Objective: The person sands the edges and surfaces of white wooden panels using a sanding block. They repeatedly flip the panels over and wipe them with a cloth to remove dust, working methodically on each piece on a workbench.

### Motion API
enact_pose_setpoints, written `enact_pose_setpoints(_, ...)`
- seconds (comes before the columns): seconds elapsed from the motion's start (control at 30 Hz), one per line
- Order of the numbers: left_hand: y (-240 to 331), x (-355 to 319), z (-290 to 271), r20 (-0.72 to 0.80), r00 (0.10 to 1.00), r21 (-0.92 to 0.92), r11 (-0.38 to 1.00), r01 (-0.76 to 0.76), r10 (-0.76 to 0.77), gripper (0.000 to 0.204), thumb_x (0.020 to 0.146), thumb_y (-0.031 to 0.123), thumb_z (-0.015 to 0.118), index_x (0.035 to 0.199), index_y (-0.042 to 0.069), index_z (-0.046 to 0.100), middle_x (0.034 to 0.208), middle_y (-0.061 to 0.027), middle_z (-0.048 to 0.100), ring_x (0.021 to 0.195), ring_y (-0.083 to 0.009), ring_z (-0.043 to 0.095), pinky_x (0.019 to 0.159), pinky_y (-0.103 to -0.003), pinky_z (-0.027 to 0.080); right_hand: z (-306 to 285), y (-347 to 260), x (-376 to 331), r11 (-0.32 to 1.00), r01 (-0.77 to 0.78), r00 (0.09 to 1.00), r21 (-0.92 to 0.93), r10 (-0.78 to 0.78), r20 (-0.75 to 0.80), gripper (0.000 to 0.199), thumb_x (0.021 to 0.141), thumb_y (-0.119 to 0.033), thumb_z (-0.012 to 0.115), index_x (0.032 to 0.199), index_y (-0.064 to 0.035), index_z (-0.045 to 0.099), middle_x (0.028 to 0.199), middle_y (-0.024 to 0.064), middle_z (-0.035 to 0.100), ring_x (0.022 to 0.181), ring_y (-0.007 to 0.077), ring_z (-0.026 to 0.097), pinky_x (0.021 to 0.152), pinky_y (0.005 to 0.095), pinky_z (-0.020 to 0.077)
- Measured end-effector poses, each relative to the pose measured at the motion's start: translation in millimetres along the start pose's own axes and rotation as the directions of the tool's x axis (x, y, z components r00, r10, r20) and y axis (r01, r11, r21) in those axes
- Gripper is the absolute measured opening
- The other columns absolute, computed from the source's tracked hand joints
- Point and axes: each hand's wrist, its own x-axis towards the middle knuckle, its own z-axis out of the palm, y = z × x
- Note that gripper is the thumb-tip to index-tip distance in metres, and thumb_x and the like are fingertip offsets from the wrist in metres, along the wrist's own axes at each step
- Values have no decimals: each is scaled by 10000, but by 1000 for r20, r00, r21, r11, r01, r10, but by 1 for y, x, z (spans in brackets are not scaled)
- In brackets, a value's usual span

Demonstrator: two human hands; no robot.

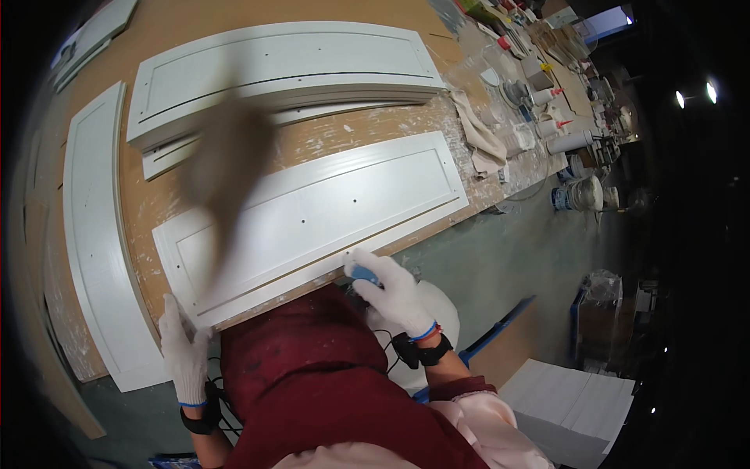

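Note:
A white framed panel (328, 207) with small dark holes lies along the near edge of the worktable. My left hand (186, 352), in a white knit glove, grips its near left corner, fingers along the short side and thumb at the front. Gloved the same way, my right hand (394, 293) is at the panel's front edge. A small blue pad (364, 273) sits between its thumb and fingers, mostly covered, so its exact kind does not show. A blurred brown shape (226, 156) close to the camera hides part of the panel's left half.
Further white panels (289, 59) lie stacked at the back, and another panel (98, 234) lies at the left. A cloth (476, 137), glue bottles (547, 95) and cups crowd the table's right end. Right of me are a white stool (437, 309) and a sheet-covered board (566, 399).

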Motion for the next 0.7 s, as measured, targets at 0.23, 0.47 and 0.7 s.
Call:
enact_pose_setpoints(0.23, 6, -4, 6, -13, 993, -201, 973, 113, -118, 845, 783, 83, 714, 1520, 3, 307, 1299, -177, 513, 1180, -286, 553, 1012, -376, 446, -97, 99, -3, 995, -97, 893, -35, 72, -444, 463, 856, -138, 673, 1309, -63, 611, 1047, 133, 662, 936, 240, 653, 860, 334, 508)
enact_pose_setpoints(0.47, 39, -10, 16, -123, 967, -2, 974, 227, -225, 863, 824, 299, 723, 1516, -9, 308, 1440, -218, 430, 1309, -328, 471, 1103, -397, 361, -155, 147, 26, 981, -108, 862, -160, 12, -507, 463, 848, -138, 656, 1309, -119, 613, 1034, 150, 651, 943, 290, 634, 854, 359, 502)
enact_pose_setpoints(0.7, 32, -13, 31, -175, 968, 187, 960, 211, -179, 892, 816, 337, 735, 1528, 24, 297, 1479, -230, 383, 1351, -348, 422, 1114, -408, 353, -175, 145, 68, 971, -15, 899, -239, -91, -427, 438, 855, -164, 644, 1292, -138, 623, 1010, 161, 634, 922, 318, 632, 831, 377, 499)
